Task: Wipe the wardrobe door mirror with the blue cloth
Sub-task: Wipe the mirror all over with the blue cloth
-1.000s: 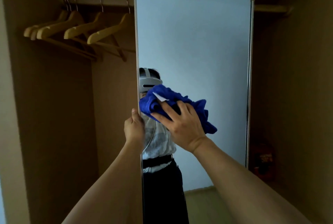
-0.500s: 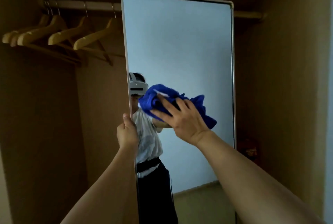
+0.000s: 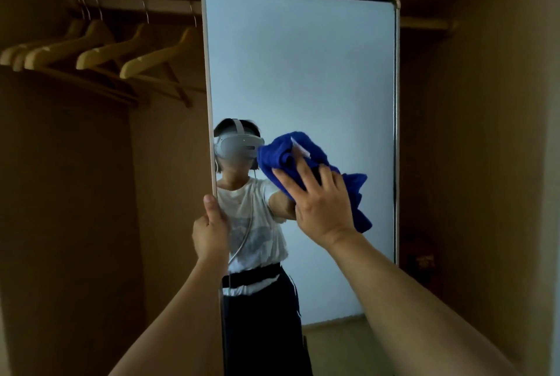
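The mirror (image 3: 303, 78) stood tall in the middle of the view, its pale frame running from twelve o'clock down to six, tilted a touch to the left. The left hand (image 3: 211, 231) was on the mirror's left edge, at about seven o'clock from the centre of the glass: thumb up along the front of the frame, fingers (image 3: 200, 228) curled round behind the edge, a firm hold on the door.

Over at the right hand (image 3: 322, 207), the fingers (image 3: 303, 175) were spread wide and flat, pressing the cloth (image 3: 291, 153) against the glass. The cloth, bright blue and bunched, sat just right of the mirror's centre, sticking out past the fingertips at eleven o'clock and trailing below the palm toward four o'clock. A small white tag showed on its upper fold.

In the glass, the reflection showed a person in a white top and dark skirt wearing a grey headset (image 3: 238, 145), just left of the cloth, at nine o'clock from it.

Behind the door, at ten o'clock, wooden hangers (image 3: 100, 51) hung in a row from the rail (image 3: 133, 4) inside the dim wardrobe. At four o'clock, past the mirror's right edge, a small dark object sat low in the shadow; what it was could not be told.
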`<state>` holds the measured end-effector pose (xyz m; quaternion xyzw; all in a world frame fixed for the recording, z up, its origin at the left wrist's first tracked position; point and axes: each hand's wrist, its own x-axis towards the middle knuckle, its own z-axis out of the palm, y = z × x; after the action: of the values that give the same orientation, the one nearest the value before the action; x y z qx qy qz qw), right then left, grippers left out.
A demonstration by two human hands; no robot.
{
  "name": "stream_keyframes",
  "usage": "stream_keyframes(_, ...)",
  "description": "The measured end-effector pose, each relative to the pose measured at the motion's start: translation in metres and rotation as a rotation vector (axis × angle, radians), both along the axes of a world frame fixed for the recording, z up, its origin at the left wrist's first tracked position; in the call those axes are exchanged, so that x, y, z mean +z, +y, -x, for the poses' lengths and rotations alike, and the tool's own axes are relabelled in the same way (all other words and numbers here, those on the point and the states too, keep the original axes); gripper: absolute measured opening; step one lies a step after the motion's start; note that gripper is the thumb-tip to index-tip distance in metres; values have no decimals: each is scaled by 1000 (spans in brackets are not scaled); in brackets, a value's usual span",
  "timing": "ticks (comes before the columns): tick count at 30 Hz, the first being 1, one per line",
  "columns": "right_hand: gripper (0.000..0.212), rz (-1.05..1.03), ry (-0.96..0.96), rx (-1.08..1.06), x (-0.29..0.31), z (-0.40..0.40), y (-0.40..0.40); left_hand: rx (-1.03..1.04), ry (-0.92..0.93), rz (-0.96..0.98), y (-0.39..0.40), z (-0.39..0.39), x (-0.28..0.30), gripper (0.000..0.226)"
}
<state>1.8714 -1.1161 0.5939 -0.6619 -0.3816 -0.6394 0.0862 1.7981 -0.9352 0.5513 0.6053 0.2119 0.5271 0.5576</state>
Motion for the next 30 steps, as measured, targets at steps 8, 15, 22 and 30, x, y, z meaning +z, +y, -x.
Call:
stream_keyframes(8,59,211,-73,6,-38,-13,-22,91,18,27,-3,0,2,68)
stream_keyframes(15,65,80,-16,-42,10,-25,-39,128,15,51,-6,1,4,67)
stream_keyframes(22,68,-109,234,-111,41,-32,-57,167,8,18,-12,3,4,68)
stream_keyframes(30,74,-165,318,-80,-29,-32,-53,163,11,27,-13,6,2,65)
